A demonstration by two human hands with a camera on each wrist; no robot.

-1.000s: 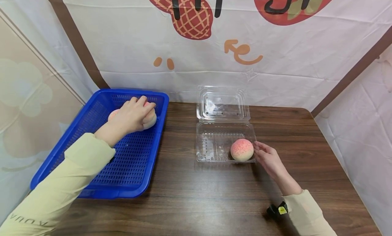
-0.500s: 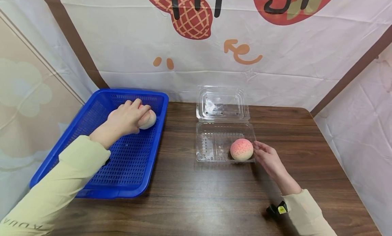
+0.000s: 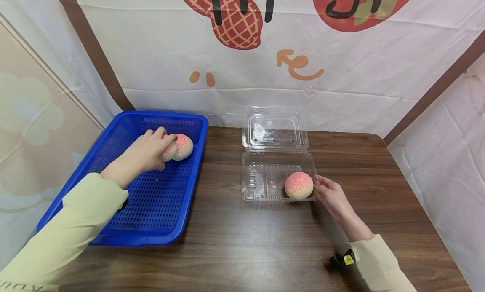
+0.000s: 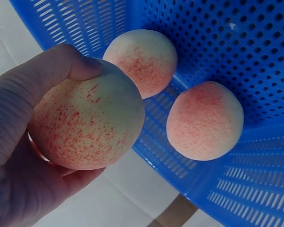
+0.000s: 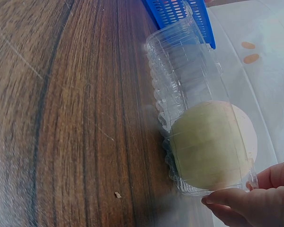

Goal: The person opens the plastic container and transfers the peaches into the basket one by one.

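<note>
A person works with two bare hands at a wood-grain tabletop [image 3: 235,241]. On the left is a slotted blue basket [image 3: 188,207]; right of it, near the middle of the tabletop, is a clear plastic container [image 3: 261,198], its lid [image 3: 274,129] laid back on the far side.

The left hand [image 3: 145,152], over the far part of the basket, holds a pale, pink-speckled peach [image 4: 87,124]. Its fingers are curved around the fruit, thumb on top and the others below, spread about as wide as the peach. Two more peaches [image 4: 205,121] lie close by in the basket. Whether the held one has cleared the basket floor, I cannot tell.

The right hand's [image 3: 333,197] fingers are loosely extended, touching the container's right wall and grasping no fruit. Just inside that wall, in the near right part, sits another peach [image 3: 299,186], with bare space to its left.

The thumb-and-fingers hold looks well suited to a smooth ball: gentle, even pressure should keep it from slipping or bruising. Best to raise it straight up first, away from its neighbours so they do not roll, and well above the basket's rim. The thin plastic probably shifts easily, so a light steadying touch suits it better than a squeeze.
</note>
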